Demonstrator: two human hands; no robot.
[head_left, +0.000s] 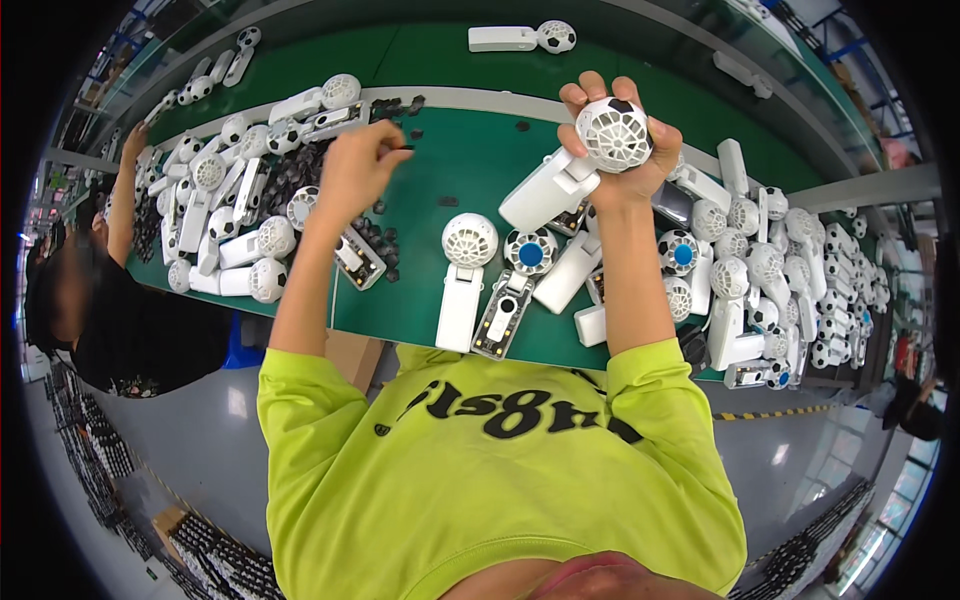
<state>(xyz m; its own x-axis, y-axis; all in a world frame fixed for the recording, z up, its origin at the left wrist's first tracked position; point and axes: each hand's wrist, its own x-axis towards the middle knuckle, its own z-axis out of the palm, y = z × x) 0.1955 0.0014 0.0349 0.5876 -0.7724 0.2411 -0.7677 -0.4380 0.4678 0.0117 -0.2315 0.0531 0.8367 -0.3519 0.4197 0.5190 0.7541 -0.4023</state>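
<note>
My right hand is raised over the green work mat, its fingers wrapped round the ball-shaped head of a white handheld fan patterned like a football. The fan's grille faces me and its handle hangs down to the left. Further left, my left hand is closed in a pinch, with what looks like a small black piece at the fingertips. Loose black pieces lie in a heap beneath and beside that forearm. Between my arms lie a white fan and an opened fan showing its circuit board and a blue round centre.
Piles of white fans crowd the left and right of the bench. Behind the mat runs a green conveyor belt carrying another fan. A co-worker in black sits at the left.
</note>
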